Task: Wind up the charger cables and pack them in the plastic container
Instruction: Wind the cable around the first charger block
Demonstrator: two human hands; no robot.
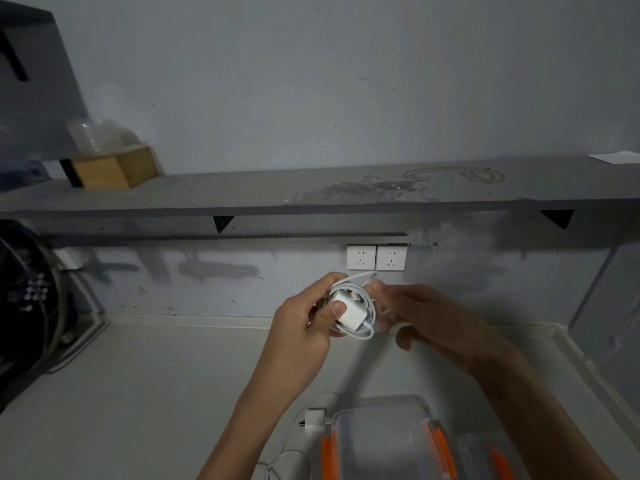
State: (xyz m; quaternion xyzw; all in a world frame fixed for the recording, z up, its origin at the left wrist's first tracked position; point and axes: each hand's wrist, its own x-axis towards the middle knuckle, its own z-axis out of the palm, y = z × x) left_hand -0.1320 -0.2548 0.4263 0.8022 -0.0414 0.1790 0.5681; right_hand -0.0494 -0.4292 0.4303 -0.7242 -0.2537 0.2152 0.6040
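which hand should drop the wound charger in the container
Left. The left hand already pinches the charger with its coil around it, so it can carry it down to the container. The right hand only grips the loose cable end.

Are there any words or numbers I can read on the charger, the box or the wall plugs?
No text can be read anywhere.
White charger held in the left hand: plain, no print visible.
Wall sockets: only slot holes, no words.
Plastic container with orange clips: no label visible.
Second charger on the table: too blurred to tell.
Paper on the shelf: no writing can be made out.
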